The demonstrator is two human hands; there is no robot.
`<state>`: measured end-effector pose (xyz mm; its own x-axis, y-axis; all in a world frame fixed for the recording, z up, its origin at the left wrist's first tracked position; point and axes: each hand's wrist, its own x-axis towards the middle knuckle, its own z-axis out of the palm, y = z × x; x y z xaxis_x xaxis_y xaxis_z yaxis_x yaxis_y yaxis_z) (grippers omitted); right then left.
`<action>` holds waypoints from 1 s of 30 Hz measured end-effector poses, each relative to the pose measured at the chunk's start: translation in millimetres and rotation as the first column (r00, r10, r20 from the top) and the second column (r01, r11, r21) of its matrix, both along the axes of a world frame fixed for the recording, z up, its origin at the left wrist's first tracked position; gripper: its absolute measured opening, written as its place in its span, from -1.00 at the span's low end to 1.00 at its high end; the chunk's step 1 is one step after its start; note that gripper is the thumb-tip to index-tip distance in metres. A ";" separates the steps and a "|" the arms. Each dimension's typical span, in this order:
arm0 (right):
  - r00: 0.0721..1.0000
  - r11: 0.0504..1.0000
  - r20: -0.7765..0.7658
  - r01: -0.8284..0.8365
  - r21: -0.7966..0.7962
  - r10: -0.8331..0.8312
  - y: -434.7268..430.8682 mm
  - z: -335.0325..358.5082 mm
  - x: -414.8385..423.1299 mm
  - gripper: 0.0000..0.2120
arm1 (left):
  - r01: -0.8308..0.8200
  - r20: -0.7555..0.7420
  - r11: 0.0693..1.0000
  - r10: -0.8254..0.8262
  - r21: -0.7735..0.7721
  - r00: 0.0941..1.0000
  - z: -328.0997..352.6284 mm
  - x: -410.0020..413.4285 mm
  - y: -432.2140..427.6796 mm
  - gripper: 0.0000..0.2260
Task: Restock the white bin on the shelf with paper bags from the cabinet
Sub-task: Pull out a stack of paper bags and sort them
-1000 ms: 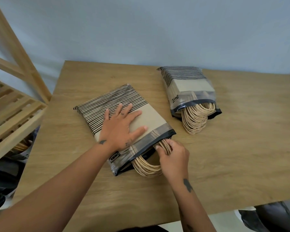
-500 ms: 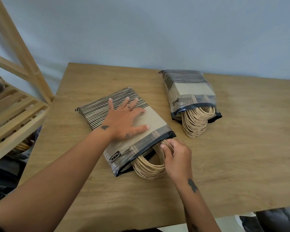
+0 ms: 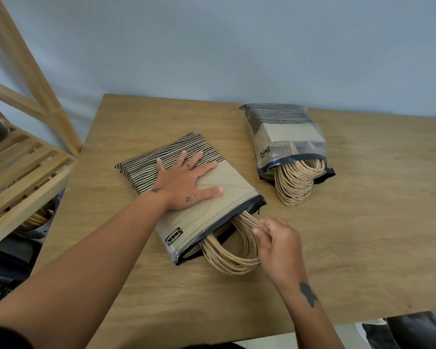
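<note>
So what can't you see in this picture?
Head view only.
White bin: not in view; the shelf is cut off by the left edge.
Bag count in the near pack: hidden by its wrap and the left hand.
Which handles the right hand pinches: hidden by its own fingers.

The nearer pack of striped brown paper bags [image 3: 219,195] lies flat in its clear sleeve under my left hand [image 3: 184,182], my right hand [image 3: 279,245] pinching its twisted handles [image 3: 227,258] at the open end, while the second pack [image 3: 284,132] lies apart behind it, handles spilling out
</note>
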<state>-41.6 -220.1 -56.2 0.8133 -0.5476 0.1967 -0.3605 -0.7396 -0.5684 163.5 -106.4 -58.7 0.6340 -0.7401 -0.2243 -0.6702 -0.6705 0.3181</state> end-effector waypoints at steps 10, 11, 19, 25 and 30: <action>0.984 0.988 0.161 0.049 0.149 -0.073 -8.2 -20.5 -17.6 -0.80 | -0.014 0.004 1.000 0.014 0.000 1.000 -4.2 0.5 -1.9 -0.22; 0.983 0.987 0.167 0.050 0.151 -0.076 -7.7 -21.6 -19.8 -0.81 | -0.013 0.004 1.000 0.013 -0.001 1.000 -4.0 0.4 -2.8 -0.23; 0.985 0.981 0.166 0.020 0.192 -0.052 -13.3 -20.8 -32.7 -0.80 | -0.010 -0.005 1.000 0.011 0.007 1.000 -2.9 -0.3 -4.4 -0.21; 0.985 0.982 0.162 0.021 0.189 -0.052 -16.7 -20.0 -48.8 -0.83 | -0.006 -0.023 1.000 0.007 0.031 1.000 -6.6 3.2 -5.3 -0.14; 0.990 0.983 0.120 0.049 0.178 -0.071 -23.4 -25.7 -69.0 -0.85 | -0.016 -0.059 1.000 0.017 0.023 0.998 -7.8 3.6 -5.4 -0.19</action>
<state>-110.5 -243.5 -81.9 0.7528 -0.6295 0.1924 -0.3188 -0.6044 -0.7301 167.2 -111.8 -66.6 0.6315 -0.7239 -0.2778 -0.6394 -0.6888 0.3417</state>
